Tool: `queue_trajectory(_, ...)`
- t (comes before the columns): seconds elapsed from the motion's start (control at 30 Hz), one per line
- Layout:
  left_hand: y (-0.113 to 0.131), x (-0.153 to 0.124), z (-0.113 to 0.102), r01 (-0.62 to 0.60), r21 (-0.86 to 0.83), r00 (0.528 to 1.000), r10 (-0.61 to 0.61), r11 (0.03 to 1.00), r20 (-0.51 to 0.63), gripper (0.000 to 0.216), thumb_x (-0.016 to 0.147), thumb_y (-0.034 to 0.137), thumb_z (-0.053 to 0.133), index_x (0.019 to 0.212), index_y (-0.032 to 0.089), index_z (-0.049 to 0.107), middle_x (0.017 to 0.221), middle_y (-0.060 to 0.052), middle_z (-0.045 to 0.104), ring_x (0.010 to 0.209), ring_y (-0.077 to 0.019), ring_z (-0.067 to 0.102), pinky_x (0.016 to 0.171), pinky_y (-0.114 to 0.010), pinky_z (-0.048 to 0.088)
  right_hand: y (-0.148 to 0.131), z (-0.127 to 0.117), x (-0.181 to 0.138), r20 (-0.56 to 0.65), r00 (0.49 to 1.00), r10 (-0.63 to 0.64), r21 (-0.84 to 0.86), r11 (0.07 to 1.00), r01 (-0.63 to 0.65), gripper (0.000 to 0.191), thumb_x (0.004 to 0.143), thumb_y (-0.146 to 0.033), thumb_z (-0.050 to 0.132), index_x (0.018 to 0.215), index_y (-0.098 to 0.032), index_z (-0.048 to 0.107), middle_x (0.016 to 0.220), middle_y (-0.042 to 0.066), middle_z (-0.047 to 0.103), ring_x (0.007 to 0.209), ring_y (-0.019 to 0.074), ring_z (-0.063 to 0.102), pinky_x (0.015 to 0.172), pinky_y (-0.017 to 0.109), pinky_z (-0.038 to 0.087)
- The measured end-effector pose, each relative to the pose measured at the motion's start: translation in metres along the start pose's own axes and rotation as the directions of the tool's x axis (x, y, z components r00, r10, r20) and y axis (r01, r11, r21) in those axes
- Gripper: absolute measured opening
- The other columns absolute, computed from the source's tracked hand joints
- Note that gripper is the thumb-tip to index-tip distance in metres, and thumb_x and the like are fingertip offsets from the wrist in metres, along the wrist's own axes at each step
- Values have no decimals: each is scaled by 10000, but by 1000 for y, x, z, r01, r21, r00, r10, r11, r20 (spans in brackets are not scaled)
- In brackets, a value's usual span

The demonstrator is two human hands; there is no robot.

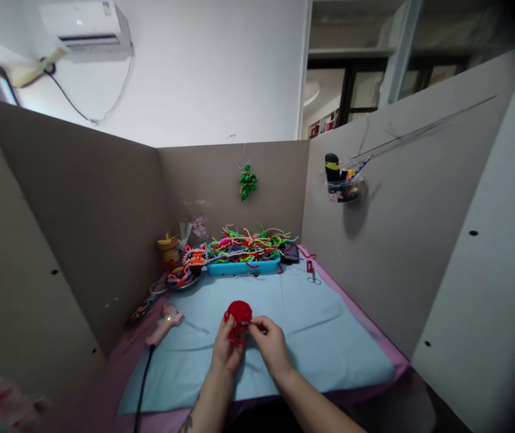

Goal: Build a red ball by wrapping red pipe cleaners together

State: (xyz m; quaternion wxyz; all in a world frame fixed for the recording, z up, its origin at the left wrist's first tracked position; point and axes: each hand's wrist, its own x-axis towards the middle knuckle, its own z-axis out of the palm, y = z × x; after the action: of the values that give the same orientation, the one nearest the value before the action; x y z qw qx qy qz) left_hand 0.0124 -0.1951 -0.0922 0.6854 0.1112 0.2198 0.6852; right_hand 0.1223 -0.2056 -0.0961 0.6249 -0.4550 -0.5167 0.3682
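Note:
A round red craft piece [239, 311], seemingly of fuzzy chenille stems, is raised a little above the blue cloth. My left hand [228, 350] is closed around its lower left side, with the thumb on the front. Below the rounded top, a strand of the same red hangs near the fingers. My right hand [270, 343] meets the piece at its right edge, thumb and forefinger pinched together there. Whatever small part lies between those right fingertips is too small to make out clearly.
A light blue cloth [302, 355] covers the table. At left lies a pink glue gun [167, 325] with a black cord. Behind are a blue tray [243, 268] of colourful stems, a metal bowl [184, 282] and scissors [314, 277]. Grey partitions [375, 252] enclose the table.

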Motion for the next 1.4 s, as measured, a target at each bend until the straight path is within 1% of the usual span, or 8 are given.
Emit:
queue_trajectory(0.13, -2, 3, -3, -39, 8, 999, 39, 999, 34, 170, 797, 61, 630, 947, 125, 679, 914, -104, 755, 818, -183, 725, 757, -254, 582, -6, -4, -1, -23, 996, -90, -102, 991, 87, 85, 741, -248, 607, 760, -189, 666, 760, 38, 663, 730, 192, 608, 654, 274, 472)
queue_trajectory(0.27, -3, 3, -4, -45, 10, 997, 44, 999, 59, 193, 796, 62, 633, 964, 143, 685, 939, -91, 757, 849, -178, 721, 798, -255, 568, -11, -7, 0, 1, 990, -143, -154, 978, 142, 86, 760, -239, 596, 739, -197, 668, 758, 37, 651, 731, 190, 601, 615, 258, 456)
queue_trajectory(0.4, -4, 4, -6, -31, 13, 996, 30, 999, 80, 236, 788, 87, 657, 1013, 154, 676, 957, -93, 754, 859, -186, 720, 802, -263, 568, -13, -5, 1, 35, 992, -119, -150, 981, 123, 116, 775, -235, 575, 733, -193, 674, 729, 31, 670, 697, 187, 608, 622, 264, 456)
queue_trajectory(0.63, -1, 2, -7, 13, 7, 998, -13, 1000, 64, 242, 807, 99, 640, 1041, 152, 662, 932, -96, 755, 835, -195, 725, 769, -273, 580, -12, 1, 0, 70, 997, -38, -38, 998, 41, 96, 752, -236, 590, 702, -182, 651, 651, 8, 646, 626, 168, 571, 611, 257, 454)
queue_trajectory(0.83, -1, 0, -5, -8, 17, 997, 7, 1000, 79, 204, 804, 91, 639, 994, 155, 674, 909, -84, 758, 816, -183, 725, 744, -244, 575, -14, 2, -4, 107, 991, -79, -106, 990, 90, 97, 726, -173, 595, 698, -200, 684, 723, 24, 674, 693, 189, 594, 663, 274, 443)
queue_trajectory(1.0, -2, 1, -5, -43, 42, 997, 40, 998, 71, 168, 789, 115, 666, 953, 147, 679, 899, -82, 756, 787, -171, 720, 723, -237, 573, -20, 2, -7, 90, 983, -158, -206, 963, 173, 138, 721, -135, 583, 697, -221, 689, 724, 31, 667, 743, 210, 590, 693, 297, 433)
queue_trajectory(1.2, -3, -3, 2, -77, 70, 995, 73, 995, 64, 224, 700, 133, 766, 911, 151, 691, 877, -75, 759, 784, -174, 718, 746, -248, 562, -26, -4, -5, 80, 965, -249, -222, 940, 260, 127, 786, -186, 579, 873, -207, 668, 831, 40, 642, 779, 187, 583, 690, 275, 449)
queue_trajectory(1.4, -6, -4, 2, -116, 108, 992, 109, 987, 67, 338, 605, 195, 840, 900, 149, 683, 873, -74, 761, 777, -165, 713, 750, -244, 548, -25, -5, 3, 136, 957, -257, -282, 916, 286, 128, 816, -150, 541, 738, -197, 632, 763, 21, 609, 732, 169, 569, 668, 262, 433)
